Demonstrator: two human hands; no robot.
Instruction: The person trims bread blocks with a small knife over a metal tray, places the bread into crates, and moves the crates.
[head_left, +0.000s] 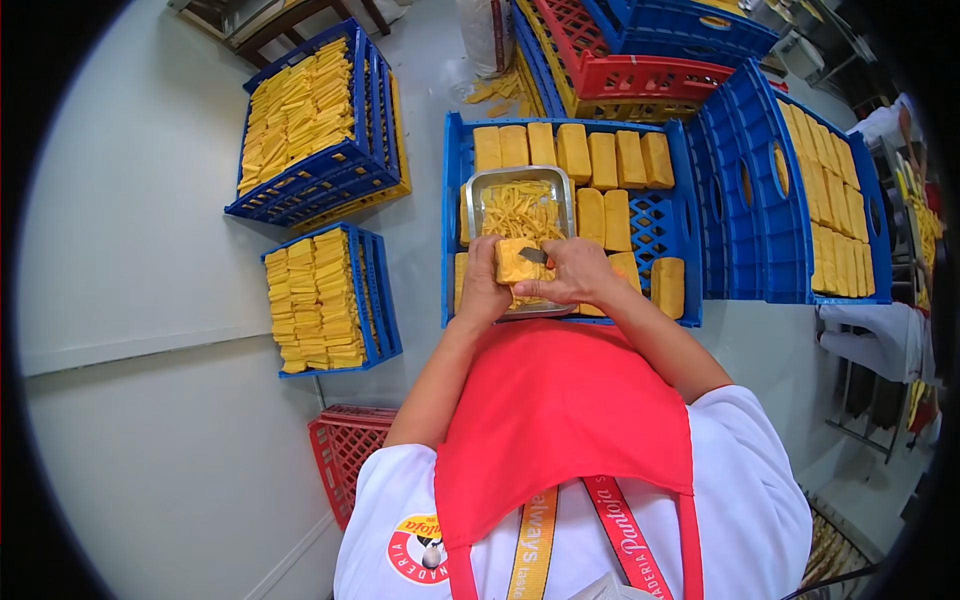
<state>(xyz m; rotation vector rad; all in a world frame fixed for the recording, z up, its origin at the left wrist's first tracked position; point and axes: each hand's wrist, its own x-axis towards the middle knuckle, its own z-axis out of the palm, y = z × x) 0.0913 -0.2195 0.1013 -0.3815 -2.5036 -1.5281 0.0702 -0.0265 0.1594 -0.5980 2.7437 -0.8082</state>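
Note:
My left hand (pixel 484 282) is wrapped round the left side of a yellow loaf-shaped block (pixel 514 262) and holds it over a metal tray (pixel 570 205). A short dark blade (pixel 534 256) rests against the block's top, its reddish handle pinched in my right hand (pixel 578 272). The right thumb touches the block's near side. Thin yellow strips (pixel 521 208) lie in the tray. Under and around the tray stands a blue crate (pixel 690 230) holding rows of yellow blocks (pixel 603 160).
Stacked blue crates of yellow slabs (pixel 303 105) stand at the left, with another (pixel 318 300) nearer. Right of the work crate stands a tall blue crate stack (pixel 745 190) with blocks. Red and blue crates (pixel 650 78) are behind. A red crate (pixel 350 450) sits lower left.

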